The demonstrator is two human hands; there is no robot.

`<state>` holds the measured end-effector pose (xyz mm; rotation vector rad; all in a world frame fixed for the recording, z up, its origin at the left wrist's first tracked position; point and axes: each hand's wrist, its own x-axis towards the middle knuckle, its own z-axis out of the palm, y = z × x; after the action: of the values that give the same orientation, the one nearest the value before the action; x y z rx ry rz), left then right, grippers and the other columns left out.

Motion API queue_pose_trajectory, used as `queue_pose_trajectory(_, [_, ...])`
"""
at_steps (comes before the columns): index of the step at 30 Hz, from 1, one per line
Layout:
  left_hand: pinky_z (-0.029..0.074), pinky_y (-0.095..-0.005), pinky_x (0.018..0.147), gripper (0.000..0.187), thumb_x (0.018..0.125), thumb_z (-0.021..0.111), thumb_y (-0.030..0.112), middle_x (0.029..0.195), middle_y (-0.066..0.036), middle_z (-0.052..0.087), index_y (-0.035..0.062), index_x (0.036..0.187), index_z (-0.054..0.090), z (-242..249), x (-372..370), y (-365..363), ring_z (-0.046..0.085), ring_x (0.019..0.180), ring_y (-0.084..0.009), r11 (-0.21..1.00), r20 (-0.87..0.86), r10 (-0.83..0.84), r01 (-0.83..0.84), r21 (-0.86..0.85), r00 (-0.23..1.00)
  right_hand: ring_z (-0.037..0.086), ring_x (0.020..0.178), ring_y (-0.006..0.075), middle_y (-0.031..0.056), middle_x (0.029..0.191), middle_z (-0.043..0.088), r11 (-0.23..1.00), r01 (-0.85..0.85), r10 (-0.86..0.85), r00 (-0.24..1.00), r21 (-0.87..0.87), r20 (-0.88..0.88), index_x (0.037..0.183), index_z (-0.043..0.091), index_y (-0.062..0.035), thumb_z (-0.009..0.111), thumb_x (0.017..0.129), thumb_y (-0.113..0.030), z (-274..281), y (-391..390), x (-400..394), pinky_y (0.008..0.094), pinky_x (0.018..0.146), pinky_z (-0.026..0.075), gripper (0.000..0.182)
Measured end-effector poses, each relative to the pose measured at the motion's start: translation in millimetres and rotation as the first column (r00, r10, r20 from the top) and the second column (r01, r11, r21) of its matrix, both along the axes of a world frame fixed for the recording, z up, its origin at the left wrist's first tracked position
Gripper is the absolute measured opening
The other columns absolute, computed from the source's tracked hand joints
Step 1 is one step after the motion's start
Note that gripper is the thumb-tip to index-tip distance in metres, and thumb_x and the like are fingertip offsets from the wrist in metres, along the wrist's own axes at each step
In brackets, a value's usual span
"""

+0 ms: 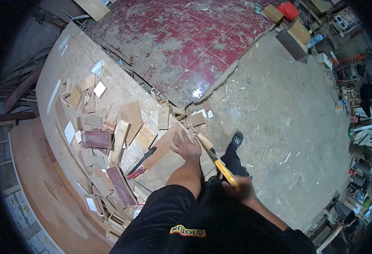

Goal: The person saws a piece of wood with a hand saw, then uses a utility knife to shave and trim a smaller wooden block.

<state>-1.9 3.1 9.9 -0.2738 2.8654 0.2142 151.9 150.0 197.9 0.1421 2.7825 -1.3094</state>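
Fingers spread, my left hand (186, 146) lies flat on a thin brown board (168, 142) near the edge of the wooden work surface. My right hand (241, 189), slightly blurred, is closed around the yellow handle of a hand saw (223, 167). Its narrow blade runs up along the board's right end, close beside my left hand. Left of the board rest a black-handled tool (144, 157) and a red-handled tool (136, 172). A small wood block (163, 118) sits beyond my left fingertips.
Many wood offcuts (97, 139) cover the work surface (63, 55) on the left. A long curved brown sheet (33, 152) lies farther left. Red tiled floor (186, 38) is ahead, bare concrete (287, 122) to the right. Boxes (299, 31) and clutter line the right wall.
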Motion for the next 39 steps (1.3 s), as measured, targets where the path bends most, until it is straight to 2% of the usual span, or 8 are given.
queue_pose_trajectory(2, [0.006, -0.0658, 0.113, 0.062, 0.092, 0.05, 0.042, 0.154, -0.015, 0.029, 0.0146, 0.147, 0.038, -0.1, -1.9, 1.6, 0.022, 0.144, -0.0355, 1.0, 0.004, 0.007, -0.007, -0.003, 1.0, 0.066, 0.062, 0.0341, 0.0172, 0.068, 0.064, 0.943, 0.246, -0.146, 0.911, -0.225, 0.385, 0.078, 0.067, -0.0045, 0.066, 0.091, -0.035, 23.2, 7.5, 4.5, 0.0407, 0.055, 0.051, 0.033])
queue_pose_trajectory(7, [0.006, -0.0653, 0.113, 0.062, 0.092, 0.05, 0.042, 0.154, -0.016, 0.029, 0.0145, 0.147, 0.038, -3.3, -0.5, 0.8, 0.022, 0.143, -0.0356, 1.0, 0.001, 0.01, -0.01, 0.0, 1.0, 0.062, 0.063, 0.0407, 0.0217, 0.068, 0.061, 0.967, 0.241, -0.204, 0.931, -0.087, 0.304, 0.076, 0.062, -0.0003, 0.067, 0.085, -0.029, -66.5, -28.5, -60.3, 0.043, 0.057, 0.047, 0.03])
queue_pose_trajectory(15, [0.002, -0.064, 0.115, 0.065, 0.095, 0.043, 0.047, 0.159, -0.015, 0.022, 0.0187, 0.153, 0.03, 11.1, -3.3, 2.3, 0.017, 0.147, -0.034, 1.0, 0.134, 0.023, -0.022, -0.003, 0.991, 0.064, 0.065, 0.0391, 0.0204, 0.068, 0.062, 0.934, 0.222, -0.072, 0.884, -0.279, 0.462, 0.077, 0.06, -0.0006, 0.068, 0.084, -0.026, 23.9, 1.5, -33.3, 0.0426, 0.057, 0.049, 0.028])
queue_pose_trajectory(20, [0.006, -0.0653, 0.113, 0.062, 0.093, 0.049, 0.043, 0.154, -0.017, 0.029, 0.0152, 0.147, 0.038, 2.5, -2.0, 2.5, 0.02, 0.145, -0.0357, 1.0, 0.0, 0.015, -0.015, 0.016, 1.0, 0.063, 0.059, 0.0348, 0.0204, 0.066, 0.06, 0.999, -0.009, 0.016, 0.988, -0.047, 0.151, 0.075, 0.059, -0.0003, 0.068, 0.084, -0.023, -34.4, -5.1, -14.3, 0.042, 0.054, 0.047, 0.026])
queue_pose_trajectory(24, [0.006, -0.0648, 0.114, 0.062, 0.093, 0.049, 0.043, 0.154, -0.016, 0.029, 0.0161, 0.148, 0.037, 4.5, -4.1, 6.3, 0.02, 0.145, -0.0348, 1.0, 0.026, -0.002, 0.002, -0.013, 1.0, 0.063, 0.063, 0.039, 0.0233, 0.068, 0.059, 0.974, 0.176, -0.146, 0.97, -0.143, 0.196, 0.079, 0.061, 0.0002, 0.069, 0.082, -0.024, -77.0, -24.9, -69.6, 0.0444, 0.055, 0.047, 0.026])
queue_pose_trajectory(30, [0.006, -0.0639, 0.115, 0.068, 0.091, 0.05, 0.046, 0.156, -0.014, 0.026, 0.0184, 0.151, 0.034, 9.3, -4.9, 4.1, 0.019, 0.146, -0.0343, 0.999, 0.086, 0.028, -0.027, -0.019, 0.996, 0.063, 0.062, 0.0378, 0.0206, 0.071, 0.063, 0.996, 0.036, -0.033, 0.999, -0.086, 0.03, 0.079, 0.062, -0.0035, 0.068, 0.086, -0.025, -26.5, -7.5, -19.6, 0.0415, 0.053, 0.046, 0.023])
queue_pose_trajectory(33, [0.006, -0.0647, 0.114, 0.062, 0.092, 0.049, 0.04, 0.155, -0.016, 0.028, 0.0148, 0.148, 0.037, 6.0, -2.3, 4.1, 0.022, 0.144, -0.0362, 1.0, 0.014, 0.011, -0.011, -0.006, 1.0, 0.063, 0.061, 0.038, 0.019, 0.072, 0.065, 0.949, 0.222, -0.146, 0.939, -0.224, 0.313, 0.08, 0.062, -0.0052, 0.067, 0.088, -0.025, 5.7, 4.3, 13.7, 0.0418, 0.051, 0.046, 0.022])
queue_pose_trajectory(39, [0.008, -0.0656, 0.113, 0.062, 0.093, 0.049, 0.041, 0.155, -0.016, 0.026, 0.0155, 0.148, 0.037, -4.5, -0.1, 1.1, 0.021, 0.144, -0.0363, 0.999, 0.009, -0.011, 0.012, -0.03, 1.0, 0.062, 0.061, 0.0396, 0.0221, 0.066, 0.06, 0.968, 0.217, -0.176, 0.944, -0.127, 0.278, 0.074, 0.06, 0.0003, 0.068, 0.084, -0.028, -69.4, -29.1, -70.8, 0.045, 0.056, 0.047, 0.031])
